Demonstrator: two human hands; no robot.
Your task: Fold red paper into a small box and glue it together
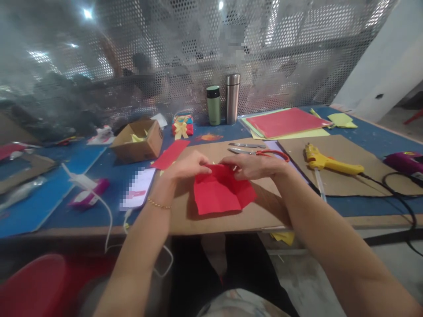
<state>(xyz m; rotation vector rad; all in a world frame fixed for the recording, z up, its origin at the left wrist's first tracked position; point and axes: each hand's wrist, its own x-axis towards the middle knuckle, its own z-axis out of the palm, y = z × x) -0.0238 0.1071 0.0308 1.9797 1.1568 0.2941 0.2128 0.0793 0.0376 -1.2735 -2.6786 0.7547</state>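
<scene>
A creased piece of red paper [216,196], partly folded up into a box-like shape, is held over a sheet of cardboard [185,220]. At its far left corner my left hand [191,166] pinches the edge. My right hand [249,166] grips the far right edge, with some fingertips hidden behind the paper. Just beyond my right hand lie red-handled scissors [272,153] and a grey craft knife [247,145]. A flat red strip of paper [172,154] rests beyond my left hand.
A phone [140,189] on a white cable lies left. Behind stand an open cardboard box [135,147], a small gift box [183,126], a green tumbler [213,108] and a steel flask [232,99]. To the right are a yellow glue gun [333,163] and stacked coloured paper [287,123].
</scene>
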